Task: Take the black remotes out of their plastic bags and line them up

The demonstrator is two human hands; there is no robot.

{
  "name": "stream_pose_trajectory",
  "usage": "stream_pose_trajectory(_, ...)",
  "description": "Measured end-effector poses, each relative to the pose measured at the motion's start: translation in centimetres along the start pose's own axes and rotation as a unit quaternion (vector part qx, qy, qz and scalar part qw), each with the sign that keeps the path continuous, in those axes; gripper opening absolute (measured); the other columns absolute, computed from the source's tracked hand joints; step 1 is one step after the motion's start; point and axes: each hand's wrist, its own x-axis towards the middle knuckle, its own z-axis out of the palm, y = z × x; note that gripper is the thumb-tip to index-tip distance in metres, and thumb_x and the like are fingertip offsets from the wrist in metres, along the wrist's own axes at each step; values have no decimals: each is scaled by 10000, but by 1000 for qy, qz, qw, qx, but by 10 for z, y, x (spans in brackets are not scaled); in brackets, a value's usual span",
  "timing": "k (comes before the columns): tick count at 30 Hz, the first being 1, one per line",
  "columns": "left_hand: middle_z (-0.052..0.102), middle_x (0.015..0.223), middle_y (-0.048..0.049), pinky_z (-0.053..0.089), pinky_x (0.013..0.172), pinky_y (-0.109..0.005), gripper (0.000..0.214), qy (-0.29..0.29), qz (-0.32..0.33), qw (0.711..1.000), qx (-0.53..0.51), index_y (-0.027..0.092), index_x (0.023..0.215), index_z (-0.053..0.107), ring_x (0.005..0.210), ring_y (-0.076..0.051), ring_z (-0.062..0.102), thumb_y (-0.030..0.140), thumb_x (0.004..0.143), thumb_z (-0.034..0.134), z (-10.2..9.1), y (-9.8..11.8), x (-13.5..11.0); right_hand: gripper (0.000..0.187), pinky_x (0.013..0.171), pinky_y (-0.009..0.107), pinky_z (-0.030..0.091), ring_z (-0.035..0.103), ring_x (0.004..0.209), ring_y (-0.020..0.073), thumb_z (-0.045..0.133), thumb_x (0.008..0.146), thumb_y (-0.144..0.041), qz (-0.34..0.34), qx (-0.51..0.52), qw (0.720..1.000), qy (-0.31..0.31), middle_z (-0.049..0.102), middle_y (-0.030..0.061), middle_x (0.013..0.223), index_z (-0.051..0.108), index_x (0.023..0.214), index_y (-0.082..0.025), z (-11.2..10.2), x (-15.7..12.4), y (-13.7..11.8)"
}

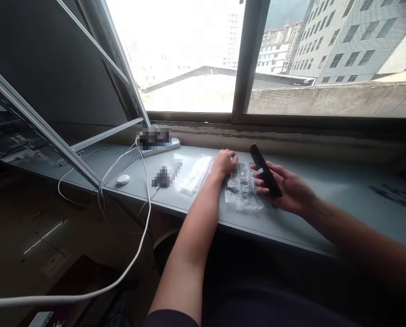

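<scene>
My right hand (293, 188) is wrapped round a slim black bar-shaped object (264, 170), held tilted above the table. It looks like a phone or a remote; I cannot tell which. A small light patch shows near its middle. My left hand (224, 162) rests at the far side of the table with its fingers curled together; what they hold, if anything, is hidden. Clear plastic bags (240, 186) with dark contents lie flat between my hands, close to the left fingers. Left of my left wrist is a clear bag with white contents (196, 173).
The grey table (308, 227) runs along a window. To the left are a white power strip (162, 147), a round white object (123, 179) and a blurred dark item (162, 177). A white cable (143, 236) hangs over the front edge beside a metal frame (63, 147).
</scene>
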Motion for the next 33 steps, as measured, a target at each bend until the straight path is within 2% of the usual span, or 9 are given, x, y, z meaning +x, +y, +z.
stream_pose_trajectory(8, 862, 1228, -105, 560, 1185, -389, 270, -11, -5, 1000, 5, 210, 1100, 876, 1269, -283, 736, 239, 1135, 610, -3, 3, -2, 189, 668, 284, 727, 735, 763, 187, 764, 1047, -149, -30, -71, 997, 7, 771, 51, 970, 787, 1193, -267, -4, 1, 2)
stream_pose_trajectory(11, 860, 1234, -106, 558, 1187, -389, 269, -14, -11, 1000, 2, 215, 1090, 877, 1277, -283, 735, 242, 1136, 613, -5, 5, -2, 239, 722, 310, 732, 775, 795, 200, 909, 944, -156, -85, -146, 986, 9, 820, 52, 991, 807, 1133, -261, -12, 3, 0)
stream_pose_trajectory(14, 857, 1236, -113, 562, 1179, -381, 268, -18, -17, 1000, -1, 216, 1086, 879, 1284, -282, 734, 236, 1133, 616, -7, 7, -3, 410, 774, 319, 715, 800, 874, 212, 1053, 828, -249, -184, -224, 957, 11, 840, 29, 1023, 843, 1178, -281, -17, 4, -3)
stream_pose_trajectory(17, 855, 1236, -116, 565, 1175, -378, 271, -20, -18, 1000, -1, 215, 1084, 880, 1288, -284, 730, 237, 1133, 614, -9, 8, -3, 462, 882, 363, 706, 806, 1006, 242, 1089, 798, -357, -278, -312, 908, 9, 858, 18, 1100, 870, 1203, -315, -16, 1, -4)
stream_pose_trajectory(21, 856, 1238, -116, 568, 1177, -377, 266, -20, -16, 1000, -1, 208, 1091, 877, 1288, -281, 729, 230, 1129, 615, -8, 7, -3, 375, 1030, 493, 689, 799, 1062, 299, 1056, 837, -430, -362, -401, 842, 4, 845, 33, 1082, 881, 1159, -350, -10, -4, -10)
stream_pose_trajectory(25, 862, 1247, -107, 569, 1181, -377, 244, -9, -17, 1000, -7, 209, 1109, 869, 1282, -278, 738, 210, 1119, 626, -6, 5, -2, 237, 1233, 662, 579, 775, 1173, 388, 999, 883, -489, -425, -529, 733, -47, 846, 85, 1188, 888, 1066, -388, -14, -5, -36)
stream_pose_trajectory(28, 869, 1259, -88, 574, 1179, -372, 233, -6, -17, 1000, -18, 223, 1160, 860, 1269, -269, 748, 179, 1099, 639, -6, 4, -2, 127, 1352, 754, 423, 784, 1208, 408, 921, 943, -497, -470, -622, 624, -63, 873, 75, 1140, 864, 997, -397, -32, 0, -61)
stream_pose_trajectory(30, 872, 1270, -88, 577, 1178, -373, 240, -8, -16, 1000, -21, 221, 1185, 855, 1279, -272, 747, 176, 1098, 636, -6, 4, -3, 83, 1337, 749, 436, 799, 1204, 391, 870, 978, -424, -514, -638, 570, -57, 875, 87, 1165, 847, 1039, -374, -50, 6, -74)
stream_pose_trajectory(33, 871, 1284, -90, 574, 1191, -378, 246, -10, -11, 1000, -20, 228, 1189, 855, 1294, -274, 744, 172, 1095, 634, -6, 4, -3, 162, 1243, 663, 540, 795, 1142, 369, 879, 948, -364, -544, -630, 554, -7, 844, 121, 1184, 789, 1080, -341, -80, 17, -80)
